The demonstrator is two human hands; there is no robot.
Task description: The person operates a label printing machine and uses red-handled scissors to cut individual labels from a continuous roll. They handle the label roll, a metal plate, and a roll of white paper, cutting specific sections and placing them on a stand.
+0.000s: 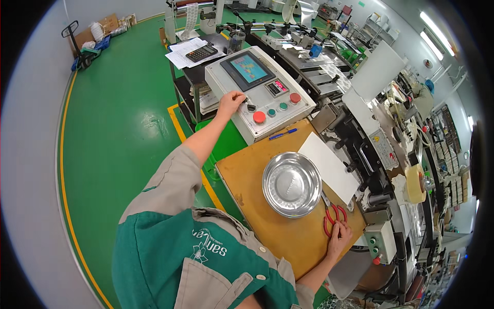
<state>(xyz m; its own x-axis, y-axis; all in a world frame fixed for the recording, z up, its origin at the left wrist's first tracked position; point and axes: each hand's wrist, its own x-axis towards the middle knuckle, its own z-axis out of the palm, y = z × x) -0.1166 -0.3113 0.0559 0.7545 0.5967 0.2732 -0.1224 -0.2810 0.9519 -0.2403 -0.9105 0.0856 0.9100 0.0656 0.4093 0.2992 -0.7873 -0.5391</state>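
The left hand, just above the centre of the frame, has its fingers drawn together at the near left edge of the control panel. It seems to pinch a small control, but the fingers hide it, so I cannot tell how firmly. A black knob sits just beside those fingertips and a red button a little lower right, so a slip or a careless sweep could turn or press the wrong one. The risk seems greater if the eyes are on the other hand.

The right hand, at the lower right of the frame, is at the red handles of the scissors, which lie on the table. Its fingers are at the handles; whether they grip or only rest there, I cannot tell. The blades point up toward the lower-right rim of the metal bowl, so lifting or swinging them hastily could knock the bowl or nick the white paper next to it.

That paper reaches the machine along the table's right side; should parts there start moving, a loose sheet might get caught. The blue pen, below the panel, could roll if the table is bumped.
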